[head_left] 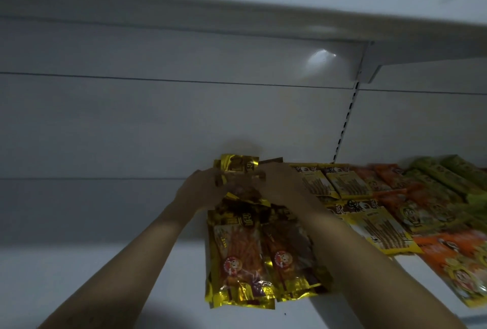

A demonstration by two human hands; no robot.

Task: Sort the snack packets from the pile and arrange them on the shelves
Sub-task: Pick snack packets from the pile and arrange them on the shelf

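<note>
As both forearms stretch out over the white shelf [92, 270], the left hand [203, 189] and the right hand [279, 186] face each other and grip a blurred bunch of gold packets [237, 168] from either side, holding it up close to the back panel [131, 123]. Just below the hands, between the forearms, a gold stack [245, 263] of matching packets lies flat on the shelf. Rows of yellow packets [369, 226], orange packets [453, 263] and green packets [448, 173] lie to its right.

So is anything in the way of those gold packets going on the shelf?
Nothing visible. The left hand and right hand hold the gold packets at the back of the gold stack on the shelf.
</note>
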